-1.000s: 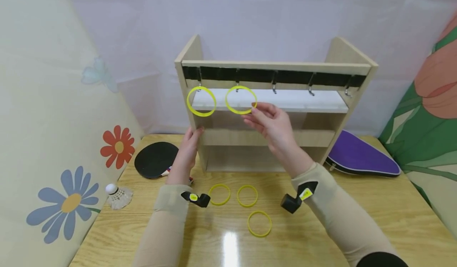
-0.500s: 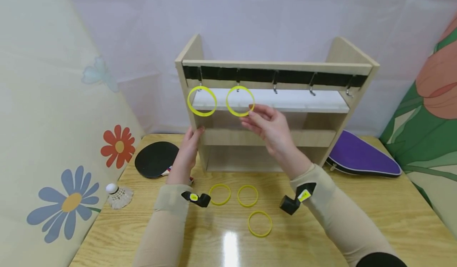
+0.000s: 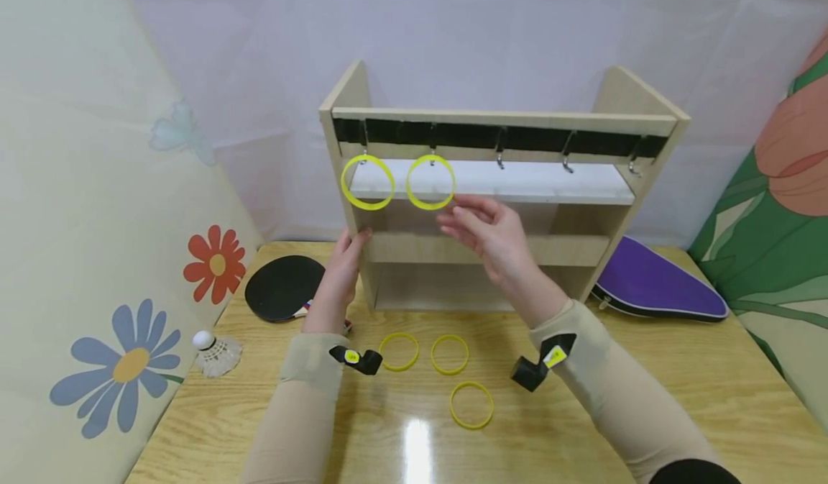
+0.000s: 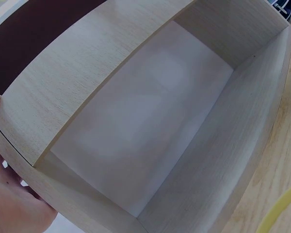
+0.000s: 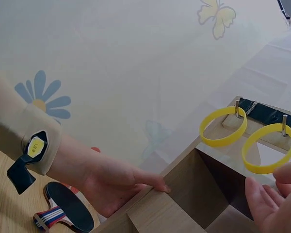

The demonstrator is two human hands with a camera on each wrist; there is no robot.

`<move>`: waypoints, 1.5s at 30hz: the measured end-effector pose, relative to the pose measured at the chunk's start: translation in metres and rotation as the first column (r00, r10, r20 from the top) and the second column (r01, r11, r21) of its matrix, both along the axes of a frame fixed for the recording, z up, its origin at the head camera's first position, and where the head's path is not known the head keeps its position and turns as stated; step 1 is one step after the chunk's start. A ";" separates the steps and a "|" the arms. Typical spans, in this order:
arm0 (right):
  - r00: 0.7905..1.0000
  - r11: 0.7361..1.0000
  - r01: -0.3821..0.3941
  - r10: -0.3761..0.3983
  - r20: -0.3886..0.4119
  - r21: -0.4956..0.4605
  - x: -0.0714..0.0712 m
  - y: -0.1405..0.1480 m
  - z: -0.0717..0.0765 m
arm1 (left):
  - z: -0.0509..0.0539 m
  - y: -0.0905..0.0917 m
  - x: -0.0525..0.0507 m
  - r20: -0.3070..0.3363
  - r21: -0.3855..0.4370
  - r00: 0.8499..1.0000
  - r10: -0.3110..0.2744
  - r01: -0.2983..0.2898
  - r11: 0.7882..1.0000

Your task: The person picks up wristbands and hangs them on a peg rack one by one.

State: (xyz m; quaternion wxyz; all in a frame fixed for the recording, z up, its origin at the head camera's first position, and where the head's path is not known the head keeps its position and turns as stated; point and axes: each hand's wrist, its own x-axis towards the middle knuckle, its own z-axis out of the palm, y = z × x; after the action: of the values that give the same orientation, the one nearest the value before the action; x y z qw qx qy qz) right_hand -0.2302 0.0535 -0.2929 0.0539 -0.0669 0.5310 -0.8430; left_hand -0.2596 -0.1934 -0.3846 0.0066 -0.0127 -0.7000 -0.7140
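Note:
Two yellow rings hang side by side from the first and second hooks of a wooden shelf (image 3: 488,249): the left ring (image 3: 345,190) and the second ring (image 3: 410,190). Just right of the second one is my right hand (image 3: 501,243), its fingers loosely bent and apparently off the ring; in the right wrist view its fingertips are close beside that ring (image 5: 262,169). My left hand (image 3: 339,275) grips the shelf's left side panel, thumb at the front, as the left wrist view also shows (image 4: 14,204). Three more yellow rings (image 3: 452,396) lie on the table before the shelf.
Further right on the rail are three bare hooks (image 3: 566,164). A black paddle (image 3: 281,290) and a shuttlecock (image 3: 216,354) lie on the table at left. A purple case (image 3: 653,279) lies against the shelf's right side.
My right hand has let go of the second ring and sits slightly lower, while that ring has swung left and hangs from its hook. My left hand keeps its grip on the shelf.

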 end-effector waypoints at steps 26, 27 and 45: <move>0.996 0.958 -0.062 0.043 0.074 0.278 0.018 0.031 -0.077 | -0.001 0.001 0.000 -0.004 0.016 1.000 0.012 -0.012 1.000; 0.996 0.956 -0.072 0.053 0.073 0.285 0.019 0.032 -0.081 | -0.001 0.000 0.000 -0.005 0.014 1.000 0.012 -0.012 1.000; 0.989 0.905 -0.136 0.101 0.107 0.404 0.039 0.052 -0.142 | 0.000 0.002 0.001 -0.015 0.019 1.000 0.015 -0.015 1.000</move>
State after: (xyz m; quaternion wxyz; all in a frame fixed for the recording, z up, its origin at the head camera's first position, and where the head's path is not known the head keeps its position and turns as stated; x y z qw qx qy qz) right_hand -0.1915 0.1054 -0.4347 0.1401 -0.0511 0.6881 -0.7102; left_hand -0.2591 -0.1914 -0.3850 0.0174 -0.0128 -0.6932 -0.7205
